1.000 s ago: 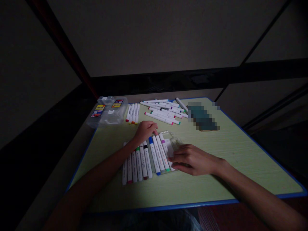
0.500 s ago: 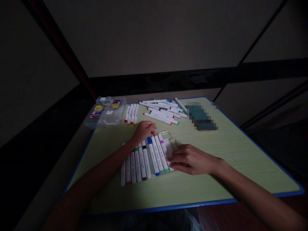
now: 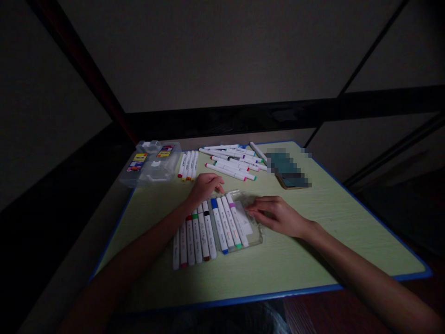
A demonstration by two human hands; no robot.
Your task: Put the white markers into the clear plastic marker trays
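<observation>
A row of white markers (image 3: pixel 197 241) lies side by side in front of me, caps in several colours, partly covered by my left forearm. Beside it, more markers (image 3: pixel 227 222) lie in an open clear plastic case (image 3: pixel 259 242), next to a white slip (image 3: pixel 245 222). My left hand (image 3: pixel 205 189) hovers at the far end of these markers, fingers loosely bent and apart, with nothing visible in them. Over the case's right side is my right hand (image 3: pixel 280 215), fingers stretched out toward the white slip; whether the fingertips touch the case I cannot tell.
Several loose markers (image 3: pixel 231 162) are heaped at the table's back. Left of them lie a short row of markers (image 3: pixel 188 165) and a clear plastic case with labels (image 3: pixel 153 164). A pixelated dark green flat object (image 3: pixel 288 169) is at right. The table (image 3: pixel 330 236) has a blue edge.
My right hand has moved up and slightly away from the markers, uncovering the case's near right corner. My left hand has barely moved; the view has shifted a little.
</observation>
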